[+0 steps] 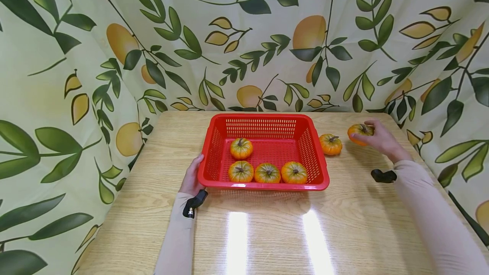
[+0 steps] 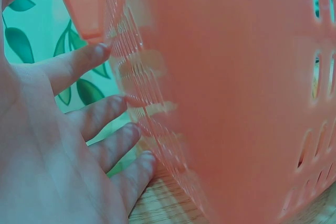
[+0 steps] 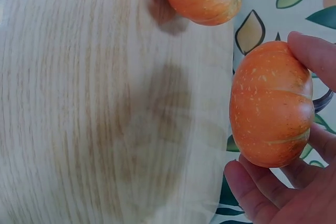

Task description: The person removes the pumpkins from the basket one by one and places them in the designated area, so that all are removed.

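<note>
A red plastic basket (image 1: 259, 188) with slotted walls stands near the table's far edge, several small orange pumpkins (image 1: 241, 148) inside it. At its left side my left hand (image 1: 192, 177) holds the basket, thumb up at the rim and fingertips against the outer wall (image 2: 236, 93) below. Off to the right, my right hand (image 1: 380, 139) grips another pumpkin (image 1: 360, 134) between thumb and fingers. Seen from the right wrist, this pumpkin (image 3: 272, 104) is held above the table, its dark stem facing the palm.
One loose pumpkin (image 1: 330, 144) sits on the table just right of the basket, between it and my right hand. The wooden table (image 1: 267, 232) is backed by leaf-and-fruit patterned cloth (image 1: 244, 46), which also hangs along both sides.
</note>
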Tool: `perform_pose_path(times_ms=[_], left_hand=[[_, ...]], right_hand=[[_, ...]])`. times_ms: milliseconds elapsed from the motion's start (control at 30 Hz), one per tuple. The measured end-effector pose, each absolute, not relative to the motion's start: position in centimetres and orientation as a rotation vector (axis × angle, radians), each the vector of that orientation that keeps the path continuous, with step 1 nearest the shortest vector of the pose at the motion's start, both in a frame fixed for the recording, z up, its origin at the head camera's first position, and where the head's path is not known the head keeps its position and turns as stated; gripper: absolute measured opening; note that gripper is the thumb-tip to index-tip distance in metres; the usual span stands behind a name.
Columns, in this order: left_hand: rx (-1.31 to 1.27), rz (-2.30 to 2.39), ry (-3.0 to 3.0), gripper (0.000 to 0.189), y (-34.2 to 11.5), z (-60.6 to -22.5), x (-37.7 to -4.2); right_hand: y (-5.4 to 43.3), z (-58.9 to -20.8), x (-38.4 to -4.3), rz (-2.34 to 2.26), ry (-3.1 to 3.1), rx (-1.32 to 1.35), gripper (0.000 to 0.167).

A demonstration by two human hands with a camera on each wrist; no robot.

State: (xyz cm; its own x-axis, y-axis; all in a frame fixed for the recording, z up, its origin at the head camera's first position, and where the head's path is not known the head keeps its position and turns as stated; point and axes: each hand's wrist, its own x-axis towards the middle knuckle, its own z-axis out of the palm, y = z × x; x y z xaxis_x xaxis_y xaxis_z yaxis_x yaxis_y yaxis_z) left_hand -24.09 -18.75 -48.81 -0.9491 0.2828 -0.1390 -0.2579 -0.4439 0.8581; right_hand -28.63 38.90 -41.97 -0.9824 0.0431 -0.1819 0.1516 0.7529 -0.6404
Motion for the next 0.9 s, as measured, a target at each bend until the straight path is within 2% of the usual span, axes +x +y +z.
perform_pose_path(times_ms=[900], left_hand=[[0.031,2.422,1.459,0.043,-18.7,-49.0,-24.1]], right_hand=[[39.3,-43.7,-28.5,-1.078,2.708,0.205,0.100]])
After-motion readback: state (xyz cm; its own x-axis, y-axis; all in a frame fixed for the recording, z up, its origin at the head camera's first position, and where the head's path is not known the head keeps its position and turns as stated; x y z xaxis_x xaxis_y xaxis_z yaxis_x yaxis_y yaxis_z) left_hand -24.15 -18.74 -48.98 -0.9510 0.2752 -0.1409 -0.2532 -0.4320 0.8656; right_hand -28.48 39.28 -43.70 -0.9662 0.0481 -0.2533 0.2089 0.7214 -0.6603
